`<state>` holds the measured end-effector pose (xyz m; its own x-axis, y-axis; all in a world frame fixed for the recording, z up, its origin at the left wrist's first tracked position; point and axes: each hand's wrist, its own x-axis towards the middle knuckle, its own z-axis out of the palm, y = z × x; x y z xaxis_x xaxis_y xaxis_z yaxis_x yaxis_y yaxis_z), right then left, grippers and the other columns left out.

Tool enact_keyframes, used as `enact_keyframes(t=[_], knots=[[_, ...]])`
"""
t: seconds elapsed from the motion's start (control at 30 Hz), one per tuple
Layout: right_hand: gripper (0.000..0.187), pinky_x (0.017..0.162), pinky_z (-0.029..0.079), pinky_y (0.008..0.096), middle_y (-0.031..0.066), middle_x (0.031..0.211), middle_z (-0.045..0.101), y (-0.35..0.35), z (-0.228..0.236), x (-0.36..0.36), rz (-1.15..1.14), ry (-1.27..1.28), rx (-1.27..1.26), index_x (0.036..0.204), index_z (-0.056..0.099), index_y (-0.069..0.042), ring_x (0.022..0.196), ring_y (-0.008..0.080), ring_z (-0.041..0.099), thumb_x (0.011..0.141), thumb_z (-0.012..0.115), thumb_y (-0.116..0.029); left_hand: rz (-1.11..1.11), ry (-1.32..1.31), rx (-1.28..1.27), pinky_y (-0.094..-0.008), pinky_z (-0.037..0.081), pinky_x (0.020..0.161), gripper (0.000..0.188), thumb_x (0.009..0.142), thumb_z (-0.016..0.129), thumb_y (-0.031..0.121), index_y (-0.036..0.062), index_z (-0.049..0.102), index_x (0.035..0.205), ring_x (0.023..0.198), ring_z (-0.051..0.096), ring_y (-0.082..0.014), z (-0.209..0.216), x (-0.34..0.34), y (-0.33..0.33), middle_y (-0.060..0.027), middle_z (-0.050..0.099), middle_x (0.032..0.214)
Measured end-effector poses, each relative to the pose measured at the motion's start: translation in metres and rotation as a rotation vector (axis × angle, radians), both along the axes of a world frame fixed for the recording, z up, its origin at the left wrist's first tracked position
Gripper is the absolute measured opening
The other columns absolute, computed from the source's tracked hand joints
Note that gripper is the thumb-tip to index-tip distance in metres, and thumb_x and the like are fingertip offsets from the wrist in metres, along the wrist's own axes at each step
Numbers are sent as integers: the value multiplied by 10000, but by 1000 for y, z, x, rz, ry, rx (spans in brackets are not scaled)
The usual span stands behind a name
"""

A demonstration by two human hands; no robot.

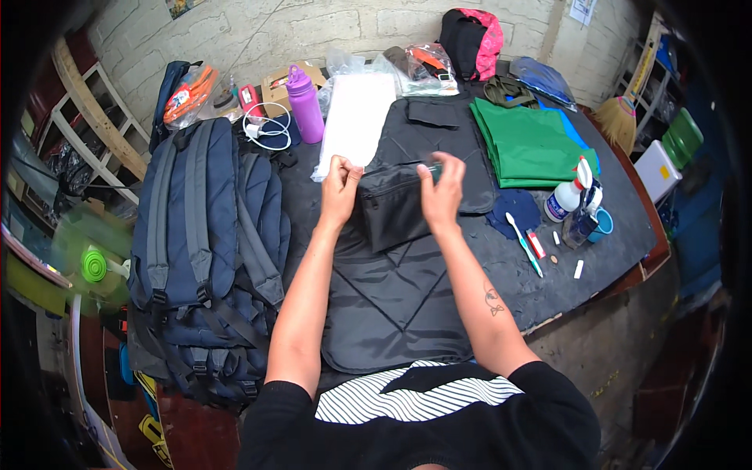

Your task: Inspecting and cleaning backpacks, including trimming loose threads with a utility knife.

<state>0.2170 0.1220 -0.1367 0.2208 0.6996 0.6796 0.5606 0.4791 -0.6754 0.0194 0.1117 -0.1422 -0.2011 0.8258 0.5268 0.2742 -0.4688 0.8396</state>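
A black zippered pouch (pixel 389 210) is held up above the table, its zip running near the top edge. My left hand (pixel 341 190) pinches its upper left corner. At the upper right corner is my right hand (pixel 443 192), thumb against the edge; its fingers are slightly blurred. A tiny greenish thing shows by that thumb, too small to name. Below the pouch, a black quilted panel (pixel 395 313) with stitched diagonal lines lies in front of me. Another black padded piece (pixel 470 184) with a small flap lies behind the pouch.
A large navy backpack (pixel 180 227) fills the left side. Behind stand a purple bottle (pixel 305 106) and a white sheet (pixel 352 117). To the right are folded green fabric (pixel 529 145), a spray bottle (pixel 565 196), a blue cup (pixel 601 225) and a toothbrush (pixel 525 247).
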Motion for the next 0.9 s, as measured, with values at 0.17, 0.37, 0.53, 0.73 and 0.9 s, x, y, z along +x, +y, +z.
enact_keyframes(t=[0.17,0.37,0.53,0.73,0.9], knots=[[554,773,472,266,106,999,646,43,-20,68,498,512,-754,1222,516,7,888,154,606,736,752,-117,86,240,-105,-244,431,577,131,819,643,91,28,602,926,566,552,-91,26,-11,10,-38,572,587],[144,694,449,219,3,789,638,18,22,48,559,419,-645,941,656,16,743,73,571,797,657,6,12,674,67,-359,450,895,243,782,544,22,37,675,986,1004,597,-311,65,8,40,-151,655,986],[106,613,395,196,-28,748,612,12,26,42,622,380,-528,922,655,-12,663,35,507,816,644,-14,-472,531,-312,-278,491,745,172,829,673,139,3,694,931,778,631,-143,64,47,58,-69,692,850],[148,712,461,261,51,852,644,24,2,50,456,244,-394,957,616,5,762,104,571,821,633,-51,-221,-2,-289,-217,459,619,160,861,654,118,2,655,751,638,548,-60,33,62,62,-9,627,695],[303,721,485,413,149,887,579,-10,28,27,30,-245,-106,1040,553,-46,840,320,612,854,643,-267,-244,-139,-264,-214,451,620,168,885,630,126,25,625,751,630,529,-58,28,64,57,12,594,689]])
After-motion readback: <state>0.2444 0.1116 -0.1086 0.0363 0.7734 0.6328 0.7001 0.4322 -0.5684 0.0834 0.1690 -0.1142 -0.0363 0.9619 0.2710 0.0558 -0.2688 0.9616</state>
